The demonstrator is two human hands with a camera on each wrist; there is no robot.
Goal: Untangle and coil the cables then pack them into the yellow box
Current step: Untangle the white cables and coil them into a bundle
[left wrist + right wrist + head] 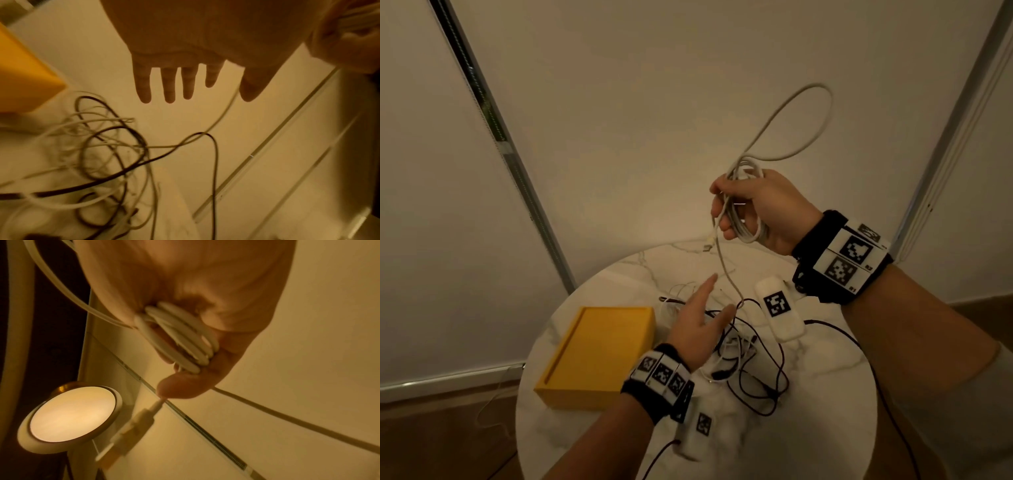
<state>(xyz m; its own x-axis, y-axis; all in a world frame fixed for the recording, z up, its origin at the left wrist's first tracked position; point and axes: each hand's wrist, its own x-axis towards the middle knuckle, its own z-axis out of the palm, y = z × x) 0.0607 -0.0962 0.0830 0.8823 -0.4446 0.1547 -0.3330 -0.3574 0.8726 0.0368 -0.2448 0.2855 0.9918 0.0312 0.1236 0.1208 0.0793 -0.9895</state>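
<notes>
My right hand point(748, 202) is raised above the round table and grips a coil of white cable point(748, 224), seen close up as several white loops point(180, 340) under the thumb. One big loop point(804, 120) stands up from the fist. A plug end point(709, 244) dangles beside it, and a strand point(726, 270) runs down to the tangle. My left hand point(702, 318) hovers flat, fingers straight point(168, 84), over the pile of black and white cables point(743, 356) on the table. The yellow box point(599, 353) lies at the left.
The round marble table point(825, 411) is small, with its edge close on every side. A white tagged device point(779, 306) lies right of the tangle and another point(697, 431) near my left wrist. A black lead point(859, 349) runs off the right edge.
</notes>
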